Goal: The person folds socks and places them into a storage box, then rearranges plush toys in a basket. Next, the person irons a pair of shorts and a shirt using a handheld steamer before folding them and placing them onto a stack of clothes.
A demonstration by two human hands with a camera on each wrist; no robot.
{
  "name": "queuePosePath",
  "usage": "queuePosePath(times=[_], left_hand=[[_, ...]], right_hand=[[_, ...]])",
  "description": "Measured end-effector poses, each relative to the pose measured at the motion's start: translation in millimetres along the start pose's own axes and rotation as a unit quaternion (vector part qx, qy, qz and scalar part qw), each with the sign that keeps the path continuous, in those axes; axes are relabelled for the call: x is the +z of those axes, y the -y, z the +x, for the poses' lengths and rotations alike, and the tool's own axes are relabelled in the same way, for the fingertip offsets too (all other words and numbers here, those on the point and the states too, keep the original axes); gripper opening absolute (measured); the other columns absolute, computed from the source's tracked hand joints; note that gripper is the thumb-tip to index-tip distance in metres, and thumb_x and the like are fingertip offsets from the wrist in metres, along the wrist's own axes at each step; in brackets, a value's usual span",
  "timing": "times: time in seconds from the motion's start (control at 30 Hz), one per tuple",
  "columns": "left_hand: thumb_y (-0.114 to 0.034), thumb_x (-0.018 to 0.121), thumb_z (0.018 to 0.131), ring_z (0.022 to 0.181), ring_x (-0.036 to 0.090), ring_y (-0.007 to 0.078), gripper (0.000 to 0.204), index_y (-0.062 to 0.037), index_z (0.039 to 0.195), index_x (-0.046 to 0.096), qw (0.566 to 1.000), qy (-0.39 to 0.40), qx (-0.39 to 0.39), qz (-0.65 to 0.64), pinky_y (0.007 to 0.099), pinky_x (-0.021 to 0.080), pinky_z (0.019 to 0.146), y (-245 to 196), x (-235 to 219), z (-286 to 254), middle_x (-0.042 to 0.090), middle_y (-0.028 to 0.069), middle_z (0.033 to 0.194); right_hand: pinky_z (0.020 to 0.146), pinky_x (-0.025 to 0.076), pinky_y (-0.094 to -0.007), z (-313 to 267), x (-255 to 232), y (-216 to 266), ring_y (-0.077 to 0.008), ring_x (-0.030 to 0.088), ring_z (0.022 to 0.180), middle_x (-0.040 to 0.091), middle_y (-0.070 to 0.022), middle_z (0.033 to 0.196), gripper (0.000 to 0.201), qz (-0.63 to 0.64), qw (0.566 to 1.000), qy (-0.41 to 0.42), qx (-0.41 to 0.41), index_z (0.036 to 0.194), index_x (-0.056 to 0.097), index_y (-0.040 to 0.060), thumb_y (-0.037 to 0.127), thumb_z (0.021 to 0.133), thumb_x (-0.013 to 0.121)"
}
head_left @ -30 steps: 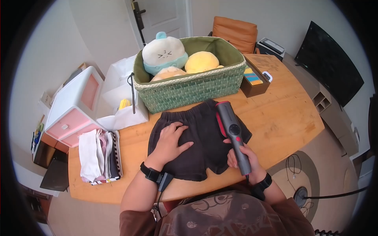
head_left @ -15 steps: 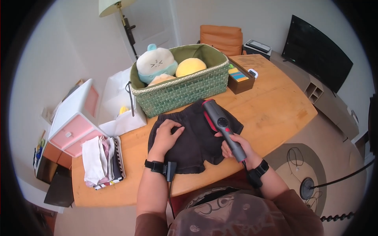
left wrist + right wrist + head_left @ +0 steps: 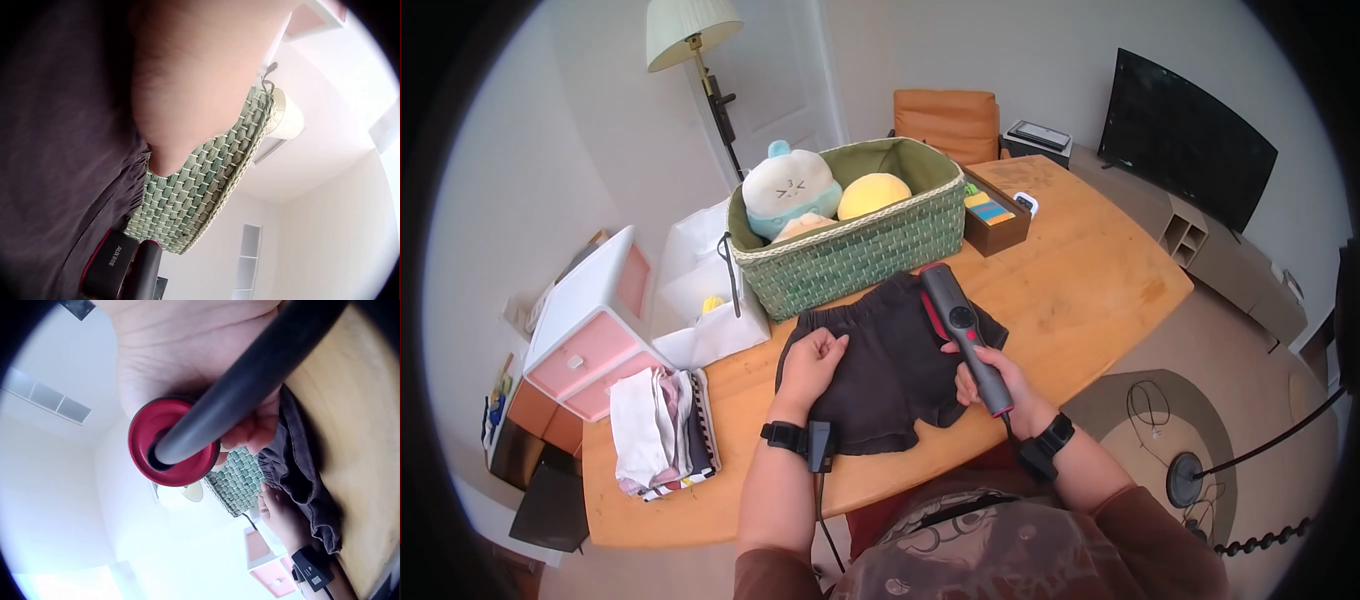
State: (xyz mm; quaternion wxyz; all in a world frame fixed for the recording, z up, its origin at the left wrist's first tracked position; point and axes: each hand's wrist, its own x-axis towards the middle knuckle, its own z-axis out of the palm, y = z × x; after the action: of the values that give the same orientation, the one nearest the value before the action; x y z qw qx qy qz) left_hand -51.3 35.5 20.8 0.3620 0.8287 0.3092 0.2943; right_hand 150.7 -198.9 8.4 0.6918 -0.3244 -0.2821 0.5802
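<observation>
**Wooden counter [image 3: 1100, 270] carries dark shorts [image 3: 890, 405] and a handheld steamer [image 3: 963, 335] above them**

Behind the counter stand a door [image 3: 785, 90], a floor lamp [image 3: 690, 35], an orange chair [image 3: 946, 120] and a black television [image 3: 1185, 135]. Dark shorts lie spread on the near part of the counter, waistband toward a green woven basket [image 3: 855, 268]. That basket holds a white-and-blue plush toy [image 3: 792, 190] and a yellow plush [image 3: 875, 197].

The person's left hand [image 3: 808, 368] rests on the left side of the shorts at the waistband, its fingers bent and drawn together; whether they pinch the cloth I cannot tell. The right hand [image 3: 1020, 388] grips the handle of the handheld steamer, fingers curled round it. The steamer's head is over the right side of the shorts; whether its plate touches the fabric cannot be made out. A thick black cord [image 3: 244, 378] leaves the red end of the handle.

Left of the basket sits a white bin [image 3: 720, 338], just beside a white-and-pink drawer unit [image 3: 585, 340]. Folded clothes [image 3: 645, 435] are stacked near the counter's left end, and a brown box [image 3: 1000, 238] stands right of the basket.
</observation>
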Motion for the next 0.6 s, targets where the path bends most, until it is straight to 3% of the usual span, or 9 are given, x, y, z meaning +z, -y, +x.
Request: queuePosePath(times=[0.17, 0.6], left_hand=[[-0.028, 0.068, 0.091, 0.055, 0.036, 0.0115, 0.045, -0.0043, 0.063, 0.042, 0.999, 0.018, -0.004, -0.029, 0.0302, 0.036, 0.054, 9, -3, 1, 0.039, 0.0014, 0.056], [-0.025, 0.069, 0.091, 0.056, 0.037, 0.0106, 0.043, -0.0054, 0.062, 0.043, 0.998, 0.032, -0.024, -0.046, 0.0298, 0.036, 0.054, 13, -1, 2, 0.039, 0.0012, 0.056]], right_hand=[[0.063, 0.046, -0.0299, -1, -2, 1, -0.0188, 0.054, 0.06, 0.051, -0.0067, 0.061, 0.044, 0.005, 1.0, 0.004, 0.003, 0.129, 0.047, -0.0002, 0.033, 0.1, 0.044], [0.061, 0.046, -0.0298, -1, -6, 3, -0.0179, 0.053, 0.058, 0.05, -0.0064, 0.06, 0.043, 0.01, 1.0, 0.018, 0.01, 0.129, 0.047, -0.0003, 0.031, 0.1, 0.043]])
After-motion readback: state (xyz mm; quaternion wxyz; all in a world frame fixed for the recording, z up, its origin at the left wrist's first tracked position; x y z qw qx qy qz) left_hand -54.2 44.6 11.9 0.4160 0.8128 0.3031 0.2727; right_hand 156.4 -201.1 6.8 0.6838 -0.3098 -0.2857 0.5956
